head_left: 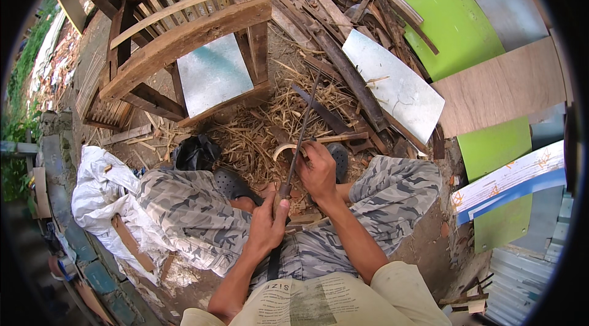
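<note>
Cream shirt fabric fills the lower edge, closest to the lens, and just beyond it both hands work over the person's lap. A long, slim blade stands in front of the body, its dark length running up and slightly rightward from a brown handle, its tip over the scrap-strewn ground. The left hand is wrapped firmly around that handle. The right hand sits higher, beside the blade, its fingers drawn into a narrow pinch on a pale curved strip; the fingers cover the spot where strip and metal cross, so I cannot fairly tell whether the two touch. Camouflage trousers spread to either side of the hands, with a dark perforated clog near the left knee. Between and beyond the feet lies a bed of shavings, a black plastic bag at its left. Farther off to the left stands a wooden chair, a whitish panel showing within its frame. Ahead and to the right are heaped timber scraps, a white board, a lime-green sheet and a plywood piece. A white sack lies crumpled by the left leg.
</note>
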A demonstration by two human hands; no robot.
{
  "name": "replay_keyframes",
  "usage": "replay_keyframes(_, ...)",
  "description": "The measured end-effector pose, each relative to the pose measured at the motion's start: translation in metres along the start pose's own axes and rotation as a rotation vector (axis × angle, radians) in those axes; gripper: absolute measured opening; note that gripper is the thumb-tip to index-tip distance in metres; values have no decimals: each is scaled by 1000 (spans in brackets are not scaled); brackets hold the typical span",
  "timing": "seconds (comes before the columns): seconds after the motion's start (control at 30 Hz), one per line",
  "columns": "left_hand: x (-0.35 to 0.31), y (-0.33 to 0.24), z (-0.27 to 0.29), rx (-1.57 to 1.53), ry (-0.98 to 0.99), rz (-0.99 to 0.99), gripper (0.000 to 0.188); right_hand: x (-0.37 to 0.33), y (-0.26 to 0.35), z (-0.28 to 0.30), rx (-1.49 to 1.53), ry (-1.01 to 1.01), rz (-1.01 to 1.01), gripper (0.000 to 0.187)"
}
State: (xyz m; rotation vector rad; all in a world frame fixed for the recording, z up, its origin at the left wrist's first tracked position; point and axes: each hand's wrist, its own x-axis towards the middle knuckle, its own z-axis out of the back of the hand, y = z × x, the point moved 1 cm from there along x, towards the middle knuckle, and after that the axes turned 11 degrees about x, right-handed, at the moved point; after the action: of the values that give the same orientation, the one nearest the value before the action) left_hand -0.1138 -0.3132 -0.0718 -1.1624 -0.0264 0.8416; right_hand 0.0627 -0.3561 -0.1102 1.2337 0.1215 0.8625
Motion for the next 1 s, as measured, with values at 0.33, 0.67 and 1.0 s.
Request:
replay_keyframes(0.33,0,-2,4,-1,8,0,43,-1,-1,0,-11,3,-3,22)
replay_keyframes(0.67,3,0,4,4,5,-19,47,0,-1,0,-24,-7,-7,20)
replay_keyframes(1.0,12,-5,11,75,9,-13,56,32,-71,42,-542,663,-354,43)
